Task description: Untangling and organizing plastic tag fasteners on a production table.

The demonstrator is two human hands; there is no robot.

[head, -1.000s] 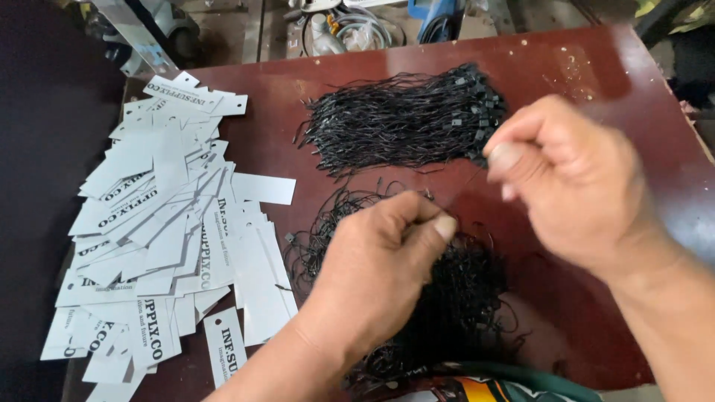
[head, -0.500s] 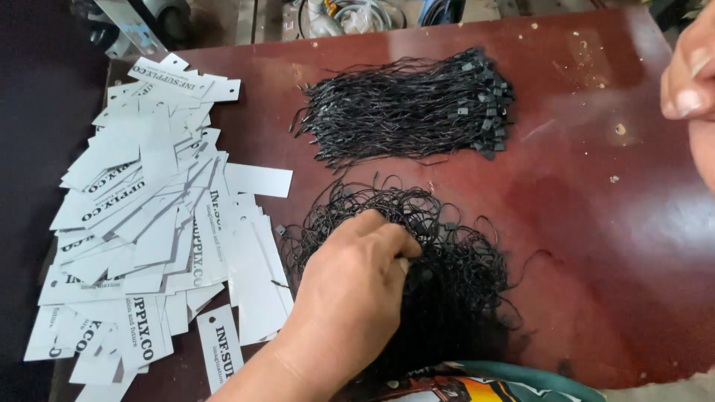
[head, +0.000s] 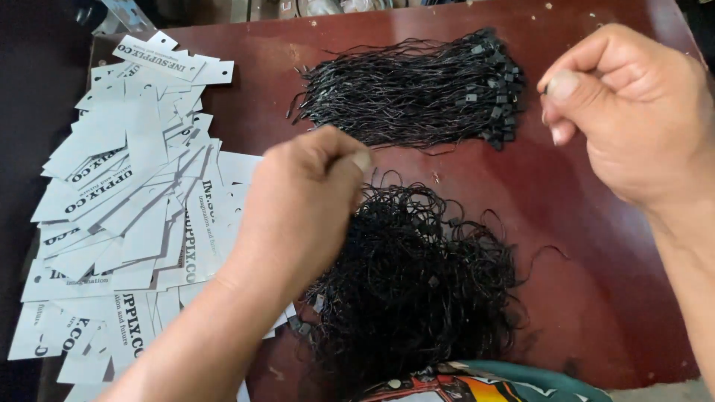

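In the head view, the left hand [head: 298, 208] hovers over the tangled heap of black tag strings [head: 417, 283], fingers curled with thumb and forefinger pressed together; whether a string is pinched cannot be told. The right hand [head: 633, 112] is raised near the straightened bundle of black tag strings [head: 417, 89], fingertips pinched together. Judging by the heaps, sorting appears partly complete; the white paper hang tags [head: 134, 216] on the dark red table [head: 611, 260] show no strings attached.
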